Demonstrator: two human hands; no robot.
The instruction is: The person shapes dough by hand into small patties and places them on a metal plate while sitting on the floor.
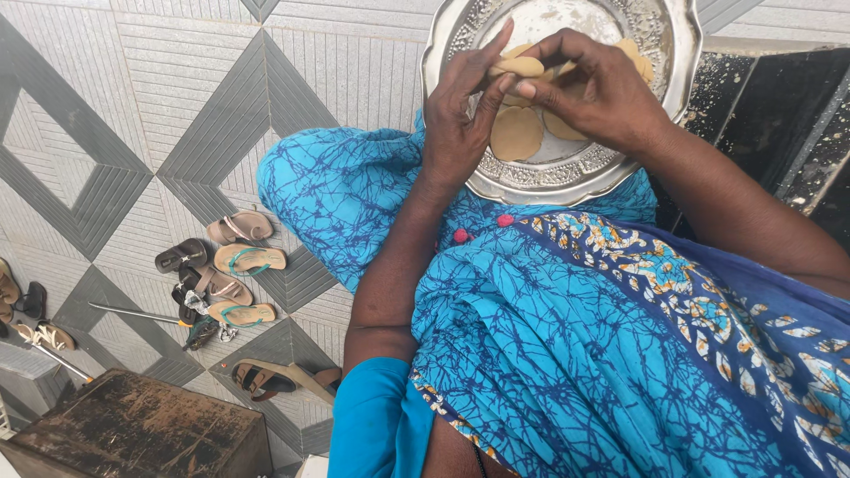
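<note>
Left hand (456, 124): upper middle of the frame, fingers curled and pinched closed on a small flat dough disc (518, 66), thumb pressing its lower edge.
Right hand (595, 88): upper right of centre, fingers bent down over the same disc from the other side, gripping it too; the piece is held between both hands just above the plate.
Plate (567, 173): round embossed metal plate at top centre, resting on the lap.
Done so far: at least two flattened discs (516, 133) lie on the plate below the hands, with more tan edges showing behind the right hand; the exact count is hidden.
Left to do: judging by the grip, the held piece is not yet laid down with the others; whether unshaped dough remains cannot be seen.
Clothing (567, 354): blue patterned cloth fills the lower right.
Floor (133, 106): grey geometric tiles, with sandals (239, 261) scattered at lower left beside a dark box (133, 429).
</note>
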